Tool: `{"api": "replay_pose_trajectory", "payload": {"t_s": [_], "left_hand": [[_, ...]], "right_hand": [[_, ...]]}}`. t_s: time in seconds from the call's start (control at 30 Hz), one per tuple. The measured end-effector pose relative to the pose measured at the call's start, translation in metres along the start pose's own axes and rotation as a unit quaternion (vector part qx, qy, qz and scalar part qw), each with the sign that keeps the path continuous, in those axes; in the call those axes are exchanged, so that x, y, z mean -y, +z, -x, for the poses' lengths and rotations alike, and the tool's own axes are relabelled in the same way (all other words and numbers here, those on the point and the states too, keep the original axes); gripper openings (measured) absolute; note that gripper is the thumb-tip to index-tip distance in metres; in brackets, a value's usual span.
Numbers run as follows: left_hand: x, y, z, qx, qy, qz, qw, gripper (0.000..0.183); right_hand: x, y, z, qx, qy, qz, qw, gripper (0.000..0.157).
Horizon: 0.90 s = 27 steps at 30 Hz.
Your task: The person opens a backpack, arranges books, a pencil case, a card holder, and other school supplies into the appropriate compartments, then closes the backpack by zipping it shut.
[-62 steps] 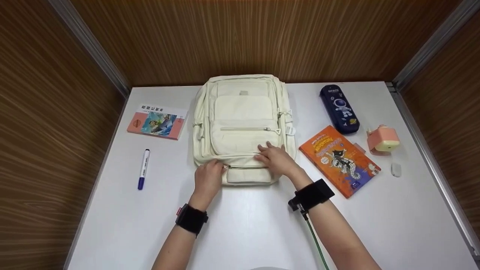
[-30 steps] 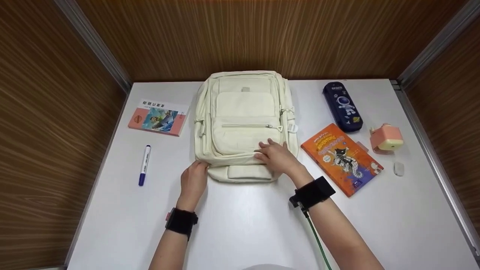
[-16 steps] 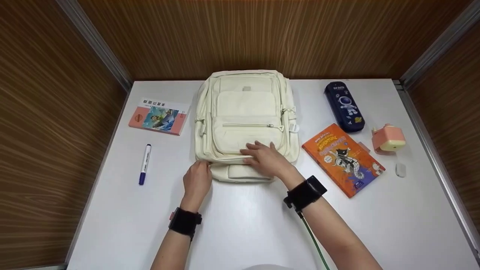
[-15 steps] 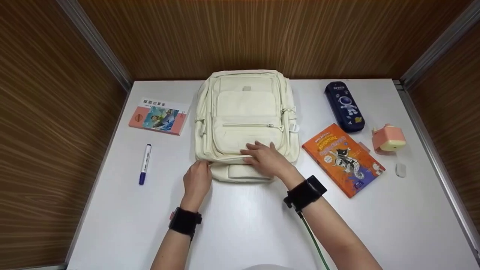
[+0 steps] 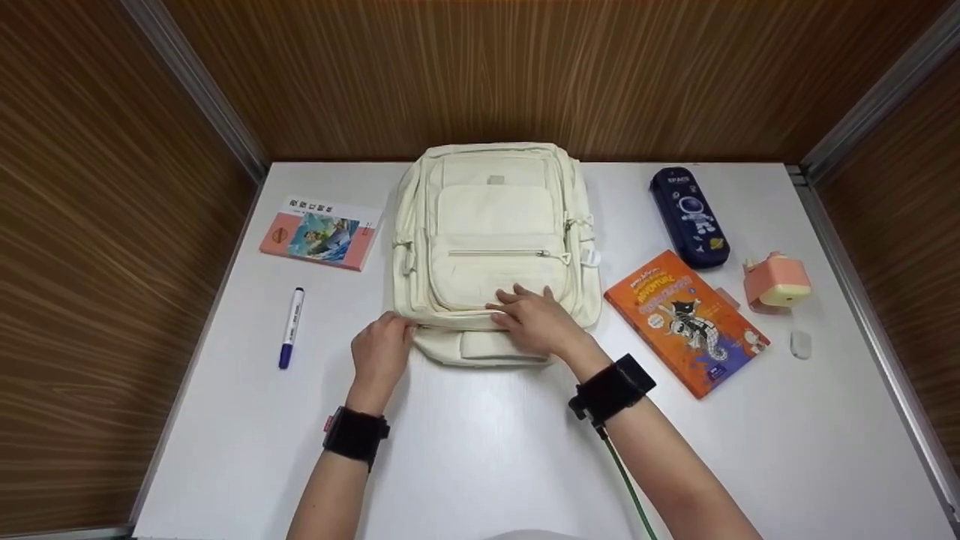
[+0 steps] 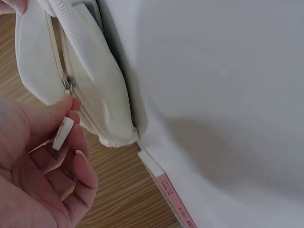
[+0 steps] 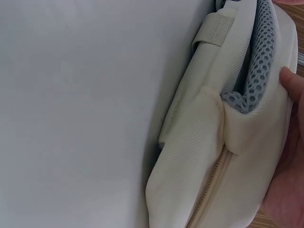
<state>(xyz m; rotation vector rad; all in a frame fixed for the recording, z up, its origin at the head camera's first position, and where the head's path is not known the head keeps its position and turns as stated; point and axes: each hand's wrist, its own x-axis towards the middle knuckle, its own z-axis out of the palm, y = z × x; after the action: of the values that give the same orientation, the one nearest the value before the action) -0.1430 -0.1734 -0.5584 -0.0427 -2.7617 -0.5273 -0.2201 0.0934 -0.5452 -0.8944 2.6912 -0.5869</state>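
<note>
A cream backpack [image 5: 495, 210] lies front side up on the white table. At its near left corner my left hand [image 5: 381, 349] pinches a zipper pull [image 6: 62, 134] between thumb and fingertips. The left wrist view shows the metal zipper slider [image 6: 68, 83] just beyond those fingers, with the teeth parted on one side of it. My right hand [image 5: 536, 322] rests with spread, relaxed fingers on the lower front of the bag. Grey mesh lining [image 7: 260, 66] shows in a gap of the bag in the right wrist view, with part of that hand alongside.
Left of the bag lie a pink-and-white book [image 5: 322, 234] and a blue-capped marker [image 5: 292, 328]. To the right are an orange book [image 5: 686, 322], a navy pencil case [image 5: 690, 217], a pink pencil sharpener [image 5: 777, 281] and a small white eraser [image 5: 800, 344]. Wood-grain panels [image 5: 495, 75] border the table.
My left hand has moved left along the bag's near edge to its corner, uncovering more of the lower part. My right hand has shifted slightly left on the bag.
</note>
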Motion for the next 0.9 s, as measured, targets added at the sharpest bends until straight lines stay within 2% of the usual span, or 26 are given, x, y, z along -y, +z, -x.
{"api": "replay_pose_trajectory", "payload": {"t_s": [0.17, 0.43, 0.57, 0.73, 0.9], "left_hand": [[0.013, -0.006, -0.007, 0.010, 0.025, 0.000, 0.9996, 0.003], [0.029, -0.015, -0.022, 0.066, 0.064, 0.004, 0.9958, 0.009], [0.040, -0.018, -0.026, 0.075, 0.058, 0.016, 0.9953, 0.006], [0.052, -0.020, -0.032, 0.059, 0.047, 0.015, 0.9970, 0.004], [0.060, -0.017, -0.043, 0.070, 0.022, 0.028, 0.9969, 0.006]], "right_hand": [[-0.002, -0.001, 0.001, 0.003, -0.001, -0.004, 1.000, 0.040], [-0.001, -0.002, 0.003, 0.005, 0.004, -0.021, 1.000, 0.039], [-0.001, -0.003, 0.003, 0.011, 0.007, -0.027, 1.000, 0.039], [-0.003, -0.003, 0.001, 0.013, 0.007, -0.028, 1.000, 0.039], [-0.004, -0.003, 0.000, 0.016, 0.008, -0.027, 0.999, 0.039]]}}
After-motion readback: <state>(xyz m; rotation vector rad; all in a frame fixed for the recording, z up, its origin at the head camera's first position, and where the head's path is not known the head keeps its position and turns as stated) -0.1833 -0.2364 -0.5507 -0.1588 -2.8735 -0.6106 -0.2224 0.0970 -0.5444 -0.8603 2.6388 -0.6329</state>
